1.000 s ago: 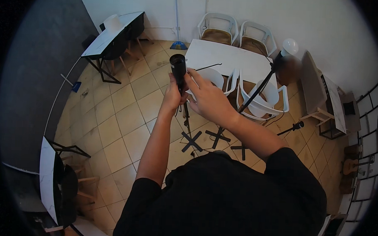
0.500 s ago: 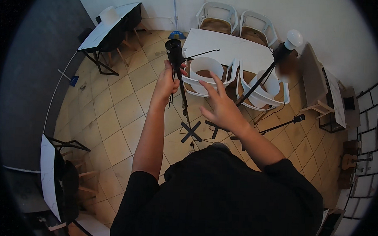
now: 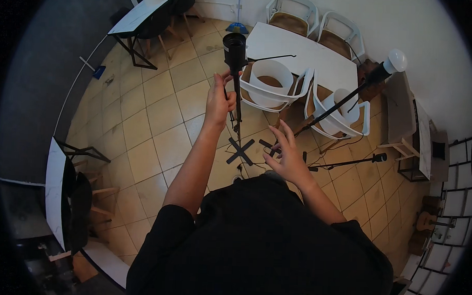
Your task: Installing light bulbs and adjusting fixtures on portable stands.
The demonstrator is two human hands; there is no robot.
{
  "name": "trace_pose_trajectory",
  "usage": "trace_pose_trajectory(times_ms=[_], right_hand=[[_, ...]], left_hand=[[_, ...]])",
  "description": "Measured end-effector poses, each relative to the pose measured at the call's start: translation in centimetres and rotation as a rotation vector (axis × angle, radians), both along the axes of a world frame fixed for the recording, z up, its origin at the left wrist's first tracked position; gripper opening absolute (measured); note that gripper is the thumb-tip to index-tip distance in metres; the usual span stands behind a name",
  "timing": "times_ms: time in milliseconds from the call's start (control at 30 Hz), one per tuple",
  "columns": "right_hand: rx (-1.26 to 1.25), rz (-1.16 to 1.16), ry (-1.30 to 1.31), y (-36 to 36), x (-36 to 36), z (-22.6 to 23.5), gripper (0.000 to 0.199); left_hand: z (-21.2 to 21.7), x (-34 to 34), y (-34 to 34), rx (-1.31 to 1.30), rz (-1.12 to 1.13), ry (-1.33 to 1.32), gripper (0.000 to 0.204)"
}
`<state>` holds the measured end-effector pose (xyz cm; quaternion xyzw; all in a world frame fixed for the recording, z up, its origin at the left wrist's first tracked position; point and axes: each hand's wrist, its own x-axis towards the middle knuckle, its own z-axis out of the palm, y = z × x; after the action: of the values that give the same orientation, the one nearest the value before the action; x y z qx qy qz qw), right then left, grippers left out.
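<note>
My left hand [image 3: 218,102] grips the slim pole of a black floor lamp stand [image 3: 235,49], just below its socket. The socket at the top has no bulb in it, and the stand is upright on a black cross-shaped base [image 3: 240,151] on the floor. A thin dark rod sticks out to the right from below the socket. My right hand [image 3: 287,157] hovers right of the pole, fingers apart, holding nothing. Farther right, a second black stand [image 3: 347,102] leans with a white bulb [image 3: 396,61] at its top.
White drum lampshades [image 3: 266,96] rest on the seats of white chairs at a white table [image 3: 296,48]. A third black stand [image 3: 350,163] is low at the right, with cables on the floor nearby. More tables [image 3: 56,188] line the left, and a bench [image 3: 401,106] the right.
My right hand has drawn back toward my body, away from the socket. My left hand keeps its hold on the lamp stand. The view has shifted slightly.
</note>
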<state>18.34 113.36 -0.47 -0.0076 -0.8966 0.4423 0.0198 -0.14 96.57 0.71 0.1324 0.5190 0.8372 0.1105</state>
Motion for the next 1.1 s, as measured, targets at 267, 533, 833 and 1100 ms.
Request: trace_pose_trajectory(times_ms=[267,533,833,1100], right_hand=[[-0.178,0.111,-0.042,-1.1,-0.7,0.5,0.072],[-0.215,0.144,-0.048,-2.5,-1.5,0.2,0.067],[-0.381,0.184,-0.172,-2.6,-0.5,-1.1,0.05],[-0.454,0.207,-0.299,-3.6,0.0,-2.0,0.027]], left_hand=[[-1.3,3.9,-2.9,0.044,0.103,-0.052,0.04],[-1.2,3.8,-3.7,-0.045,0.139,-0.064,0.035],[-3.1,9.6,-4.6,0.121,-0.222,-0.22,0.032],[-4.8,11.6,-3.5,0.345,-0.257,-0.301,0.031]])
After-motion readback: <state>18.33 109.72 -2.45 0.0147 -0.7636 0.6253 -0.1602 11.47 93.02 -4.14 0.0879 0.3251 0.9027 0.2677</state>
